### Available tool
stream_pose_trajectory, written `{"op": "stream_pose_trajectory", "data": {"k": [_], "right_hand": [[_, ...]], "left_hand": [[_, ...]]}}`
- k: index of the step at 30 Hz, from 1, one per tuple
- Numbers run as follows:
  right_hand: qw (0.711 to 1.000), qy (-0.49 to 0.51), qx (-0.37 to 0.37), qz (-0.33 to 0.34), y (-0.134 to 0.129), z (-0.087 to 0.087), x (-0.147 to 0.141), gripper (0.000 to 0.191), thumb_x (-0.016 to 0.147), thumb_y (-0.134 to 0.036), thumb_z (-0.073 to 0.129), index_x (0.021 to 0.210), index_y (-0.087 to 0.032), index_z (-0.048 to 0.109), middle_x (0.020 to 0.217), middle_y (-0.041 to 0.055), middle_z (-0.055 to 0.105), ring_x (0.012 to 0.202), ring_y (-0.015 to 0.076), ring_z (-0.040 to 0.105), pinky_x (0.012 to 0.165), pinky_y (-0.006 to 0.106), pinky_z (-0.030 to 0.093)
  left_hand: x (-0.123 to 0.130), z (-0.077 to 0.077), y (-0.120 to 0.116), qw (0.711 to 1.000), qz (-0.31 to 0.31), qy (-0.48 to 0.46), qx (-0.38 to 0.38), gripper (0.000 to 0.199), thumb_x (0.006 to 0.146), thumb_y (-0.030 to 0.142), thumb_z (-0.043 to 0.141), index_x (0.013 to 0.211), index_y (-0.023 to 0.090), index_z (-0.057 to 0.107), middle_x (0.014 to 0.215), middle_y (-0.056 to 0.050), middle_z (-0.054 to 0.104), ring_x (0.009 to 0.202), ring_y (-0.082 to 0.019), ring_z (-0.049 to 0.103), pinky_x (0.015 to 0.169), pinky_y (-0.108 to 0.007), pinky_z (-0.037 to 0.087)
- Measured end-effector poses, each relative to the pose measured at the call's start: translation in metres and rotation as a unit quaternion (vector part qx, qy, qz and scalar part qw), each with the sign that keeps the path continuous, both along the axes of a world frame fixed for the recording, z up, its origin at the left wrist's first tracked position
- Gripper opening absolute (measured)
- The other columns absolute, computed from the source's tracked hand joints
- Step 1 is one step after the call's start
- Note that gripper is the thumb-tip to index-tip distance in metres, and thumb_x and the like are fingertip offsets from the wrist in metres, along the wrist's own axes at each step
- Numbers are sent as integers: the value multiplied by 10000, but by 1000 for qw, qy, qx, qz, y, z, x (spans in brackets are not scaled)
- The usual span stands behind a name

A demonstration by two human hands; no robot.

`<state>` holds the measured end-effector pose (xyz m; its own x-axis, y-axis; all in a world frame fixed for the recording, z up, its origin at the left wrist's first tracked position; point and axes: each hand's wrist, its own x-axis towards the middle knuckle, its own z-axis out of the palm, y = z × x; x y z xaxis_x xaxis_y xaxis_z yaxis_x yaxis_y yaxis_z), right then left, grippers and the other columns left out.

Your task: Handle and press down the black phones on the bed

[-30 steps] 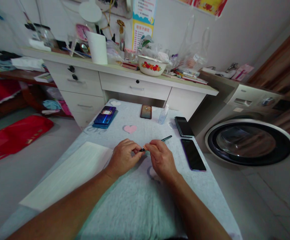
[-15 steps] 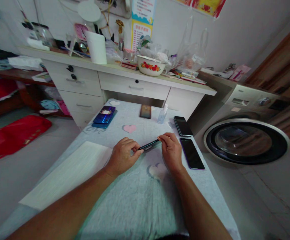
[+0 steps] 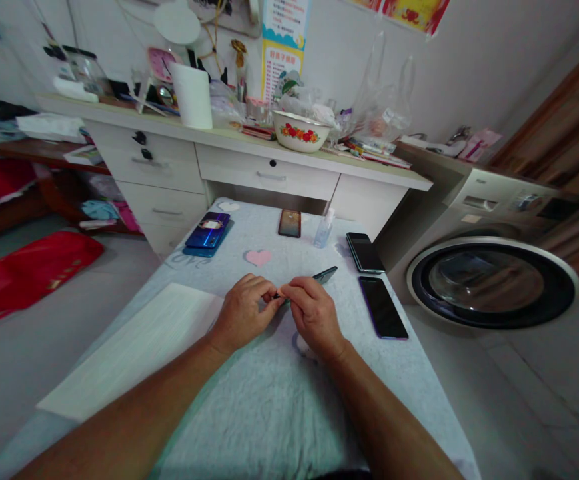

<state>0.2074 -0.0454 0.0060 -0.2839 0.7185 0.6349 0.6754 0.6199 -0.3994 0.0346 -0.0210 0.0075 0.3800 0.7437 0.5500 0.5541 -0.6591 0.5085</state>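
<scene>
A thin dark phone (image 3: 326, 275) is held tilted above the cloth-covered table (image 3: 269, 407), its far right end rising beyond my right hand. My left hand (image 3: 246, 308) pinches its left end between thumb and fingers. Close beside those fingertips, my right hand (image 3: 315, 316) is closed in a pinch against the phone's left end. Whatever lies in that pinch is too small and covered to make out. To the right lie a phone with a black screen (image 3: 383, 307) and, above it, a pair of stacked phones (image 3: 366, 252).
Stacked blue phones (image 3: 208, 230) lie at the table's far left. A brownish phone (image 3: 290, 223) and a clear spray bottle (image 3: 324, 229) are at the far edge. A white sheet (image 3: 136, 350) lies at left. Beyond are a cluttered desk (image 3: 239, 141) and a washing machine (image 3: 484, 220).
My right hand has moved left along the phone, from its right end to the left end beside my left hand. My left hand keeps its hold.
</scene>
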Motion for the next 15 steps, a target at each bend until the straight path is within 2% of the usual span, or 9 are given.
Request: {"op": "stream_pose_trajectory", "data": {"k": [3, 9, 15], "right_hand": [[1000, 11, 3, -16, 5, -2, 8, 277, 906, -132, 458, 1052, -220, 677, 1015, 63, 616, 948, 171, 572, 844, 293, 478], [995, 41, 11, -94, 20, -5, 32, 274, 905, -130, 464, 1017, -217, 699, 997, 62, 615, 926, 166, 577, 835, 285, 476], [985, 57, 28, -162, 29, -3, 49, 224, 918, -214, 497, 957, -211, 717, 964, 61, 624, 910, 172, 593, 833, 282, 475]], "left_hand": [[0, 0, 0, 1000, 3, 4, -2, 133, 833, 235, 595, 705, 200, 581, 691, -3, 595, 733, -181, 529, 683, -317, 407], [-1, 0, 1, 1000, 12, 7, -19, 140, 835, 254, 594, 710, 193, 583, 693, -3, 587, 744, -185, 530, 691, -317, 402], [-1, -1, 2, 1000, 5, 5, -26, 134, 841, 265, 589, 726, 195, 588, 696, -4, 589, 748, -185, 526, 696, -318, 399]]}}
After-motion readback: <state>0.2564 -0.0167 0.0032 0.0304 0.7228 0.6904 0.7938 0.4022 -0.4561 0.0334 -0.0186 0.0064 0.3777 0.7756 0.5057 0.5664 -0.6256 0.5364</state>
